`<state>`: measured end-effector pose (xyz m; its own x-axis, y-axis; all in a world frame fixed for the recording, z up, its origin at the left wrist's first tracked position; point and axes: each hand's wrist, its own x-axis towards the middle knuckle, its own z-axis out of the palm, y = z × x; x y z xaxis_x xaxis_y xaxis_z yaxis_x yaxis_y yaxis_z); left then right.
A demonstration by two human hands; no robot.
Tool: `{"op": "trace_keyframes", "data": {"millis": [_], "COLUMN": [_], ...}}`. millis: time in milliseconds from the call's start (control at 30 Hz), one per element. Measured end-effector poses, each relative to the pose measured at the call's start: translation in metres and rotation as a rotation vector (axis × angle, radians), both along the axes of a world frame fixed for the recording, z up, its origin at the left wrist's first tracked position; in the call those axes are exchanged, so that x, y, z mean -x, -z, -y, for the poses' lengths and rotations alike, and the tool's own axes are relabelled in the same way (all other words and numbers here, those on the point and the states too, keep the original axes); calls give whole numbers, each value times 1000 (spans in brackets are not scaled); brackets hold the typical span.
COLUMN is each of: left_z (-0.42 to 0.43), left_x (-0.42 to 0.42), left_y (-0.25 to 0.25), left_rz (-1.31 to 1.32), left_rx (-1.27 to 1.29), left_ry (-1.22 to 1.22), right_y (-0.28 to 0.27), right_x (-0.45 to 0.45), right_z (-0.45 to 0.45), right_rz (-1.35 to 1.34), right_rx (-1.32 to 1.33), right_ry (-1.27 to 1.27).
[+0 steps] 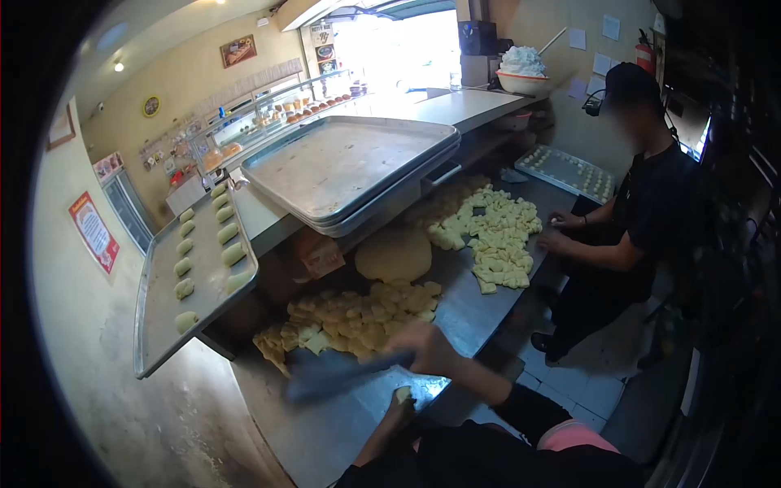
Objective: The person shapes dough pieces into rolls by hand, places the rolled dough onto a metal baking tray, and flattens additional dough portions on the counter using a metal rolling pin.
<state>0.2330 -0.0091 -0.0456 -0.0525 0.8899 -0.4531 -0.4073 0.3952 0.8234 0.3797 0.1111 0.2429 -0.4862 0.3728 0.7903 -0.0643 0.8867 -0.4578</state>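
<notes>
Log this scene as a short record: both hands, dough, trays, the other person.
Right hand: grips a blurred flat tool
Left hand: holds a small pale piece, apparently dough
Heap of dough pieces: on the metal table
Large round dough: behind the heap
Left tray: green rolls in two rows
Stacked trays: at the counter's edge
Other person: at the table, beside paler cut dough

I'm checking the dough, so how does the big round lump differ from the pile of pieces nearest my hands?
The big lump is one smooth, rounded mass; the pile is many pieces. The pile spreads wider; the lump is compact. The pile lies closer to you than the lump. Both rest on the metal worktable.
</notes>
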Motion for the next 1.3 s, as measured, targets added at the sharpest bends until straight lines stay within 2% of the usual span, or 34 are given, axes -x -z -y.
{"op": "trace_keyframes", "data": {"millis": [67,133,200,300,367,400,433,500,567,600,633,700,800,833,933,1000,1033,1067,1133,1200,1233,1300], "left_z": [8,16,19,21,18,17,15,16,18,17,17,7,-3,-5,-13,-13,-12,-10,-13,-11,-11,-7], "left_x": [-17,-27,-33,-39,-43,-45,-48,-49,-53,-54,-58,-64,-80,-80,-87,-89,-89,-88,-81,-76,-75,-72], "left_y": [-8,-12,-16,-13,-11,-10,-12,-8,-9,-15,-13,-11,-69,-44,-46,-27,-27,-44,-15,-21,-23,-25], "left_rz": [-155,-280,-360,-404,-422,-430,-437,-450,-480,-446,-460,-505,-545,-616,-459,-517,-469,-185,-277,-302,-307,-302], "left_rx": [-48,-95,-137,-173,-187,-196,-205,-249,-308,-182,-179,-184,19,-256,-194,-270,-432,-264,-192,-180,-182,-181], "left_ry": [194,351,459,536,573,594,609,625,629,668,687,709,804,738,796,759,705,685,720,718,716,703], "right_y": [1,33,88,159,183,182,202,241,229,222,234,196,156,145,159,165,167,122,135,98,79,53], "right_x": [23,44,43,3,-40,-67,-98,-141,-166,-177,-186,-178,-149,-139,-127,-125,-121,-125,-127,-128,-128,-131], "right_z": [34,52,49,32,21,22,22,21,36,45,51,65,75,77,70,73,74,84,75,66,66,59], "right_rz": [221,456,805,1083,1311,1316,1074,1093,1031,998,936,690,282,172,98,-185,-332,-310,-389,-654,-789,-715], "right_rx": [-36,9,14,224,361,397,506,565,623,652,616,563,593,541,512,757,822,880,664,572,626,378], "right_ry": [-209,-290,-223,-59,64,162,174,269,418,494,535,568,468,494,565,485,481,532,656,477,387,415]}}
